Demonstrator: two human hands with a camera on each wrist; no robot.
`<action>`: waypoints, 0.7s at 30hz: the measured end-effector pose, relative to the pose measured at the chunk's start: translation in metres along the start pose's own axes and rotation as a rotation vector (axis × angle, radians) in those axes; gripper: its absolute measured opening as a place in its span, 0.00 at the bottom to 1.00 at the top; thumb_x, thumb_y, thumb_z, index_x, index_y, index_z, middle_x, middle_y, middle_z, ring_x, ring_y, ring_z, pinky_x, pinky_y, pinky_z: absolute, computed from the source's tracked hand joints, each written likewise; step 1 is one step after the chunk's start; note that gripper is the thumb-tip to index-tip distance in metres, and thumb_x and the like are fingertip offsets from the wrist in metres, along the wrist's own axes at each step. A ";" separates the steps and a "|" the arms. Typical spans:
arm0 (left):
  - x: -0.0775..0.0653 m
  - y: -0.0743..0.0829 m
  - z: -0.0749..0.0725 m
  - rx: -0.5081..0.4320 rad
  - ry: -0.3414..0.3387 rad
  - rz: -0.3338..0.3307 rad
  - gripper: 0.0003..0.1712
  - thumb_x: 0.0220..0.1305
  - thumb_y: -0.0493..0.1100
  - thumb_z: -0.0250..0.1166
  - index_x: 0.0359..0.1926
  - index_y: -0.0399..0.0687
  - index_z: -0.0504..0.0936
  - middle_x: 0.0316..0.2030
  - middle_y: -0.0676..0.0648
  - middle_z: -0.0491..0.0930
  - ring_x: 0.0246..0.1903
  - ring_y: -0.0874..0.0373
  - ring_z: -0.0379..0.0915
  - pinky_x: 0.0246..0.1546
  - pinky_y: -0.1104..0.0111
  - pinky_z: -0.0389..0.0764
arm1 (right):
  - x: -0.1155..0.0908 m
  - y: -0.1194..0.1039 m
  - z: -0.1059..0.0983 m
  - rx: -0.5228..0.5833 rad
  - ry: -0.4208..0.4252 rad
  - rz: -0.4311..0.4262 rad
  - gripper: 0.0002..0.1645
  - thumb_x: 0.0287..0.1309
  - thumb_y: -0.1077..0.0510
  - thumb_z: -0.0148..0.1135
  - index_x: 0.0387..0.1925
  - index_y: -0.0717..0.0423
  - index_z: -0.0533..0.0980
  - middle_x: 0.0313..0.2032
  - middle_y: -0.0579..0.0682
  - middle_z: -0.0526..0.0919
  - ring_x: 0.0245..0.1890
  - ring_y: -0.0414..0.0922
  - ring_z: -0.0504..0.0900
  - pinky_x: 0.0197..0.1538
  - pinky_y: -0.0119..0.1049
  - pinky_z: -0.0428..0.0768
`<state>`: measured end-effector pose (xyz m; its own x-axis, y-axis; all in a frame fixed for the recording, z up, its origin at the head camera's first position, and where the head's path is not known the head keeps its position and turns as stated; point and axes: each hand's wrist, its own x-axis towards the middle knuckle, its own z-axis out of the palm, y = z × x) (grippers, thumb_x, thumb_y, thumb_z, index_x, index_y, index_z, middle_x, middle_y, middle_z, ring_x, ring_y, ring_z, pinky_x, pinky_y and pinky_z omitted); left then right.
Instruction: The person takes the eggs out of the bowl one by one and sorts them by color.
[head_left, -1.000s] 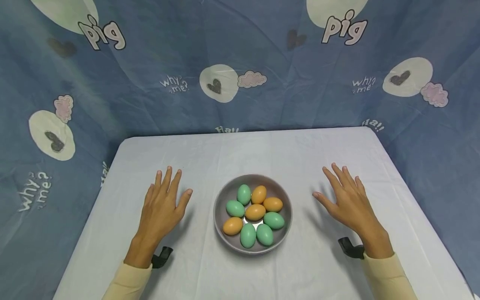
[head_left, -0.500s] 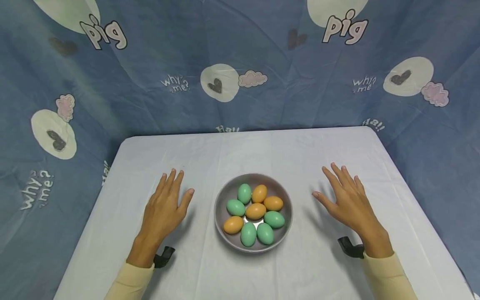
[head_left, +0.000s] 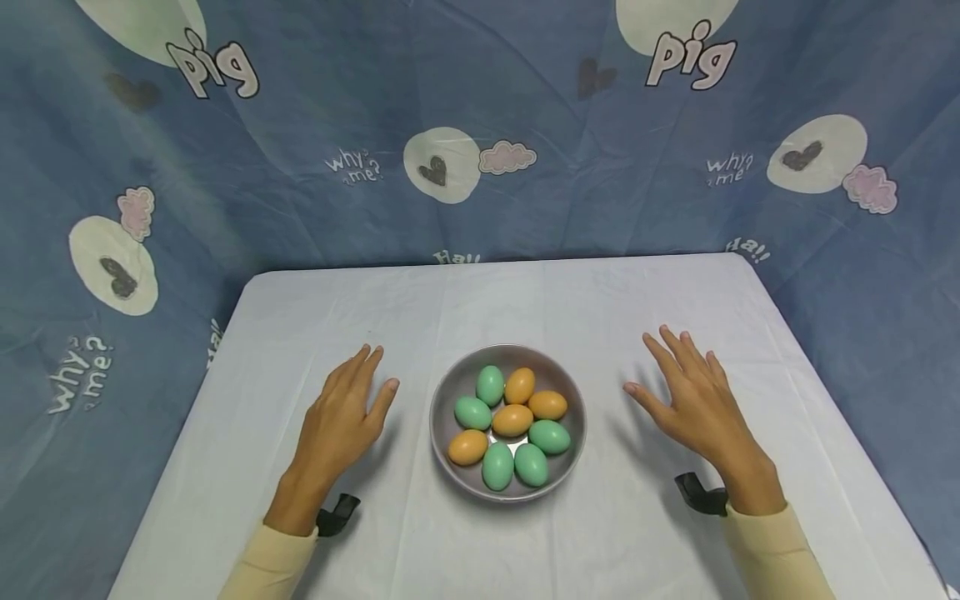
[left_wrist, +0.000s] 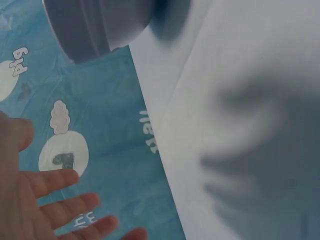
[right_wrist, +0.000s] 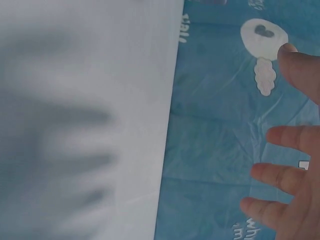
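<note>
A round grey bowl (head_left: 442,400) stands mid-table with several green eggs (head_left: 498,466) and several orange eggs (head_left: 512,421) lying in it. Left of the bowl hovers my left hand (head_left: 337,425), fingers extended and thumb toward the bowl, holding nothing. In the left wrist view its fingers (left_wrist: 70,210) are spread, and the outer wall of the bowl (left_wrist: 95,30) shows at the top. My right hand (head_left: 701,404) hovers on the other side of the bowl with spread fingers and nothing in it. The right wrist view shows its fingers (right_wrist: 280,175) straight and apart.
A white cloth covers the table (head_left: 585,308). Behind it and along both sides hangs a blue printed curtain (head_left: 315,108). Each wrist carries a black camera mount, one on the left (head_left: 337,514) and one on the right (head_left: 701,494).
My left hand has moved a little to the right, nearer the bowl, and turned slightly more edge-on. The right hand has hardly moved. The bowl and eggs keep their arrangement.
</note>
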<state>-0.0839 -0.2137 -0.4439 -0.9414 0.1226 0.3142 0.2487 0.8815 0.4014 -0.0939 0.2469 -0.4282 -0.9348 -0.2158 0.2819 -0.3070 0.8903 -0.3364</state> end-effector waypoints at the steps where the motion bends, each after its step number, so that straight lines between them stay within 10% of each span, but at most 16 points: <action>1: 0.000 0.001 0.000 -0.008 -0.001 -0.003 0.34 0.76 0.58 0.53 0.73 0.44 0.67 0.71 0.36 0.66 0.68 0.36 0.64 0.58 0.36 0.74 | 0.000 -0.001 0.000 -0.001 -0.001 -0.001 0.47 0.58 0.41 0.70 0.73 0.52 0.64 0.72 0.63 0.64 0.72 0.68 0.59 0.70 0.73 0.54; 11: -0.005 0.007 0.004 -0.178 -0.103 -0.071 0.33 0.76 0.61 0.49 0.72 0.47 0.67 0.70 0.39 0.67 0.68 0.39 0.64 0.63 0.40 0.71 | 0.002 -0.003 0.002 0.004 -0.014 -0.004 0.46 0.58 0.41 0.70 0.73 0.52 0.64 0.72 0.63 0.64 0.72 0.68 0.59 0.71 0.72 0.54; 21: -0.008 0.019 0.012 -0.424 -0.257 -0.115 0.29 0.78 0.59 0.48 0.73 0.58 0.65 0.70 0.48 0.67 0.55 0.49 0.78 0.45 0.60 0.86 | 0.004 -0.007 0.002 0.020 -0.018 -0.013 0.46 0.59 0.42 0.69 0.73 0.52 0.64 0.72 0.63 0.64 0.72 0.68 0.60 0.71 0.71 0.54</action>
<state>-0.0747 -0.1921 -0.4491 -0.9806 0.1902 0.0470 0.1602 0.6401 0.7514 -0.0962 0.2389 -0.4264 -0.9338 -0.2346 0.2701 -0.3224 0.8792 -0.3509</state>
